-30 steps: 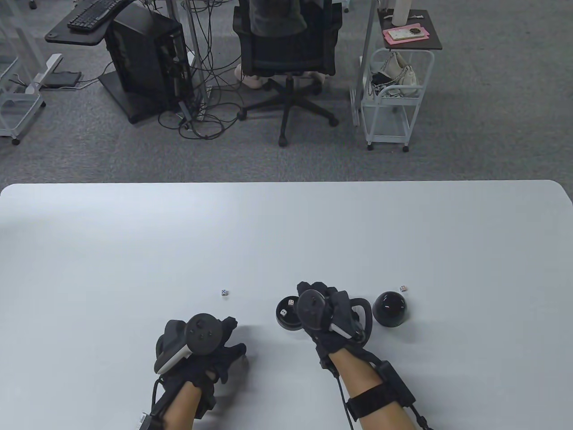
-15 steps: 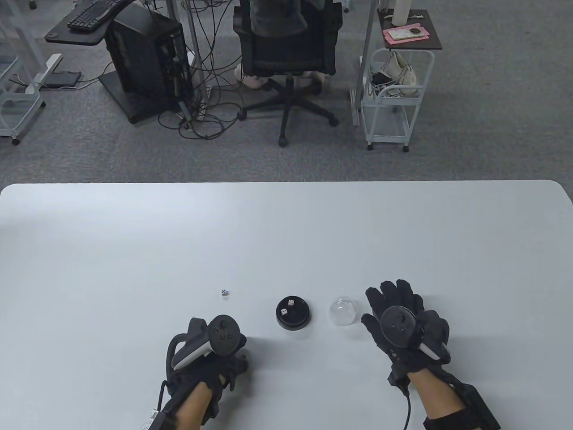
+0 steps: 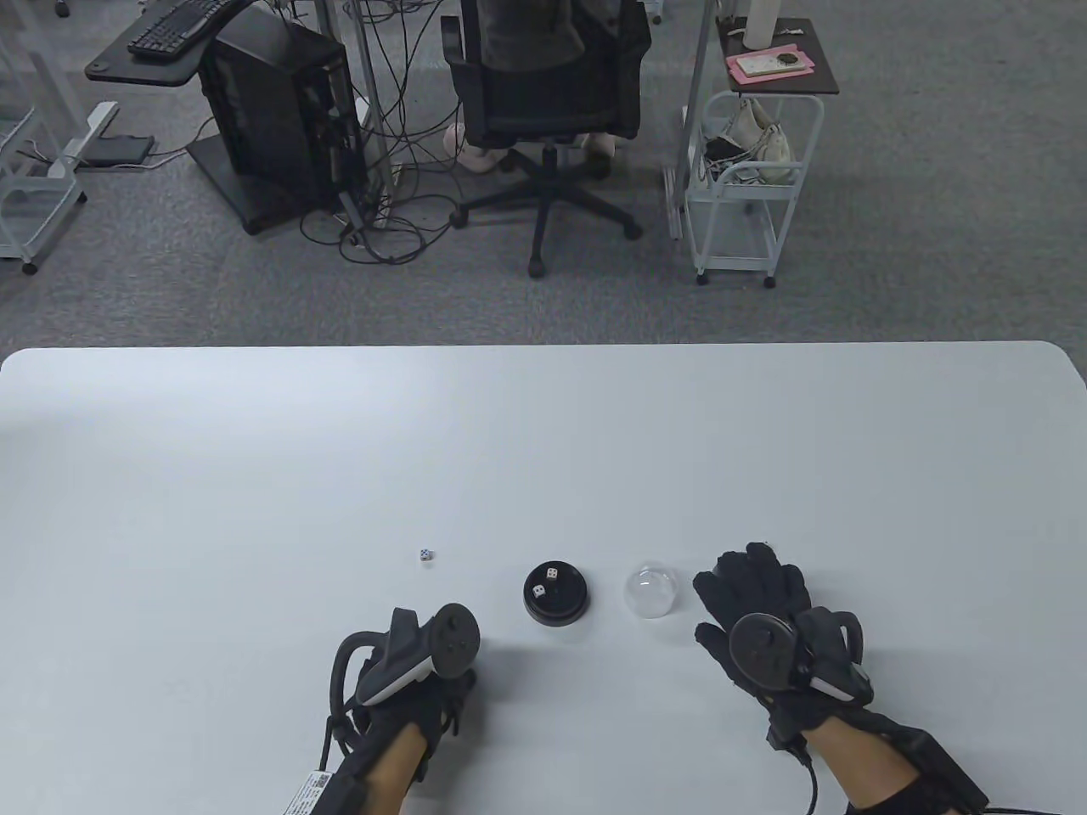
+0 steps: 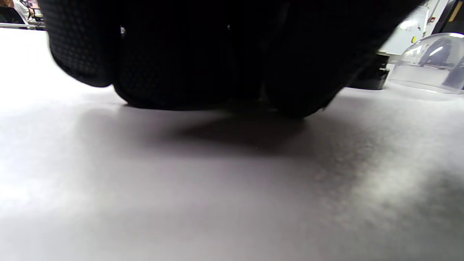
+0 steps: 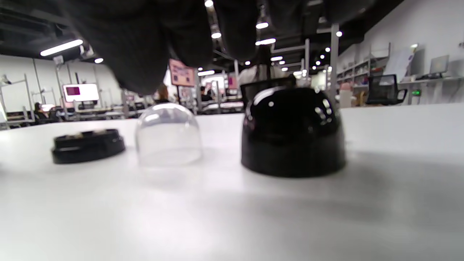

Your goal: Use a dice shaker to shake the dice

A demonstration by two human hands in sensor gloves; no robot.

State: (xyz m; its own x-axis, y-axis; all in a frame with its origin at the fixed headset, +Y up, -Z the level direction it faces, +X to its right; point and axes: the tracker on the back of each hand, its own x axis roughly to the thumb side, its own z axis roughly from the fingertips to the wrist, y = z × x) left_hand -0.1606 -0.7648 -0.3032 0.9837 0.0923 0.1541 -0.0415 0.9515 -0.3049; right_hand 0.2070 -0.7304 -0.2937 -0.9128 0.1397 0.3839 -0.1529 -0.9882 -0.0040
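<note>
The black shaker base [image 3: 567,604] sits on the white table with two white dice [image 3: 552,573] in it. A clear dome [image 3: 651,592] stands just right of it. My right hand [image 3: 751,577] hovers with fingers spread over the black dome cover [image 5: 293,134], which the table view hides. In the right wrist view the fingers [image 5: 145,43] hang above the clear dome [image 5: 168,134] and the black cover without touching them. My left hand [image 3: 425,679] rests with curled fingers [image 4: 174,65] on the table, left of and nearer than the base, holding nothing. A loose die [image 3: 425,555] lies left of the base.
The white table [image 3: 543,441] stretches wide beyond the objects. On the floor past its far edge stand an office chair [image 3: 543,102], a computer tower [image 3: 280,119] with cables, and a white cart [image 3: 747,187].
My right hand left the shaker base and moved right, over the black cover and the die beside it. The clear dome now stands between base and cover. My left hand turned and shifted slightly right.
</note>
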